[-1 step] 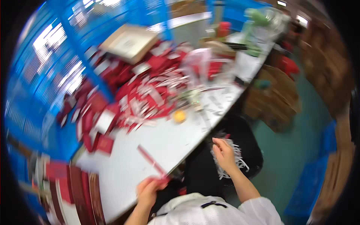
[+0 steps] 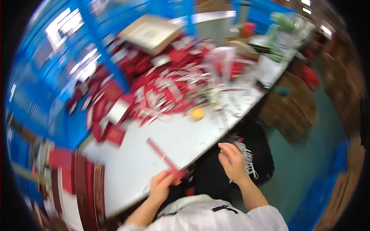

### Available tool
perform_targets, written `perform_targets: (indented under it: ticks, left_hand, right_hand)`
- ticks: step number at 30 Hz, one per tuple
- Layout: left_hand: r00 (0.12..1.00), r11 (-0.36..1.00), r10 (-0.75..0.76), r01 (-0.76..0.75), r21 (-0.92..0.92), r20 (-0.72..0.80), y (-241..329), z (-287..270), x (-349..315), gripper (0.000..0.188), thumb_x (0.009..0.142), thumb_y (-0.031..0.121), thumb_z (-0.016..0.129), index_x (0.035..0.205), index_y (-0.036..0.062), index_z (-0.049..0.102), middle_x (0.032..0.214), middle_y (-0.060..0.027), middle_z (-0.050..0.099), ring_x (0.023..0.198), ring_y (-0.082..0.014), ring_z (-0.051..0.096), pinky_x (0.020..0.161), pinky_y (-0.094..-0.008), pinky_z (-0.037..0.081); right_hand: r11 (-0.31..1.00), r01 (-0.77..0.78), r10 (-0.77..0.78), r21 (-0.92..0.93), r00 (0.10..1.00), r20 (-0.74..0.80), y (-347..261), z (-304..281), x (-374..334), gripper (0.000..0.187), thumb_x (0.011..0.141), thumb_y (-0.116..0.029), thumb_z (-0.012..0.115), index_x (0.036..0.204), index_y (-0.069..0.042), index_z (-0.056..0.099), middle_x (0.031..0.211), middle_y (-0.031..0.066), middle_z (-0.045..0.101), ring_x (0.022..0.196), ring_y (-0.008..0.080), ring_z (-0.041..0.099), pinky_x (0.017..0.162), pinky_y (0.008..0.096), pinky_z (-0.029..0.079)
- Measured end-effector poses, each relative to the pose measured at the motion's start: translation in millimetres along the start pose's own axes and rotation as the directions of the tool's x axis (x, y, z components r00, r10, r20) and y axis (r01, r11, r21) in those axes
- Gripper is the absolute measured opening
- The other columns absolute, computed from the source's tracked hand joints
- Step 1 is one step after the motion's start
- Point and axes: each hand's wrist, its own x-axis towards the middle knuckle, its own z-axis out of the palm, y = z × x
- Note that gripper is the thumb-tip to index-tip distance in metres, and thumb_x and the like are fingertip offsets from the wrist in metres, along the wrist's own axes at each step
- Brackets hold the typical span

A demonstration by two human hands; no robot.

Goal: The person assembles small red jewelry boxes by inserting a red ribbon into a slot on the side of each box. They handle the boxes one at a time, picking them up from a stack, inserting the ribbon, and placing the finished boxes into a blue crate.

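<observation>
My left hand (image 2: 161,186) is closed on one end of a red ribbon-like strip (image 2: 163,156) at the near table edge. The strip's other end points away over the white table (image 2: 129,165). Over a black bin (image 2: 264,154) holding white paper-like scraps (image 2: 249,161), my right hand (image 2: 233,163) has loosely bent fingers, slightly apart, and nothing visible in them. Beyond the strip lies a heap of red and white strips (image 2: 169,90), with a round yellow object (image 2: 197,113) at its near side. Motion blur hides fine detail.
Dark red boxes or booklets (image 2: 115,135) are piled at the left, under an open cardboard box (image 2: 150,34). Red and brown box-like pieces (image 2: 89,188) stand at the near left. A clear plastic bag (image 2: 219,61) lies farther back. Brown cardboard (image 2: 289,107) stands right of the table.
The whole view has shifted, so the table and heap appear farther right. My left hand with the red strip sits a little farther right and higher. My right hand has hardly moved in the picture.
</observation>
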Motion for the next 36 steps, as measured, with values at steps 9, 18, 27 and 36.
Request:
perform_targets:
  ticks: [9,18,27,36]
  left_hand:
    - [0.709,0.701,0.642,-0.697,0.152,0.291,34,-19,6,0.02,0.072,0.009,0.058,0.091,0.0015,0.056,0.082,-0.0091,0.051,0.076,-0.0202,0.049,0.069,-0.0275,0.039]
    - [0.709,0.277,0.621,0.2,0.94,-0.334,16,-210,127,0.065,0.056,0.031,0.069,0.107,0.0017,0.041,0.112,-0.0214,0.038,0.106,-0.0342,0.033,0.087,-0.0417,0.031]
    - [0.811,0.459,0.551,-0.491,0.741,0.196,32,-113,69,0.079,0.049,0.02,0.071,0.116,0.0015,0.032,0.112,-0.0189,0.037,0.104,-0.0348,0.034,0.088,-0.0404,0.03]
    - [0.658,0.392,0.625,-0.731,0.559,0.421,50,-53,27,0.08,0.053,0.018,0.074,0.118,0.0012,0.03,0.116,-0.0182,0.036,0.107,-0.0307,0.037,0.089,-0.038,0.031]
  right_hand:
    - [0.873,0.478,-0.487,0.093,0.863,0.134,-89,29,5,0.01,0.071,-0.006,0.054,0.079,0.0,0.054,0.07,0.012,0.057,0.054,0.0213,0.052,0.049,0.0282,0.04]
    - [0.51,0.295,-0.576,0.808,0.815,0.065,-78,-42,28,0.022,0.074,-0.016,0.058,0.061,-0.004,0.046,0.057,0.0086,0.053,0.044,0.014,0.048,0.039,0.0209,0.038]
    - [0.645,-0.627,0.422,0.436,0.769,0.481,-46,37,25,0.01,0.081,-0.007,0.046,0.086,0.001,0.051,0.071,0.0096,0.057,0.045,0.0092,0.048,0.041,0.0194,0.038]
    - [0.5,-0.576,0.327,0.646,0.817,0.476,-59,61,44,0.027,0.07,0.002,0.058,0.088,-0.004,0.038,0.064,0.0039,0.05,0.043,0.0071,0.047,0.038,0.0171,0.037]
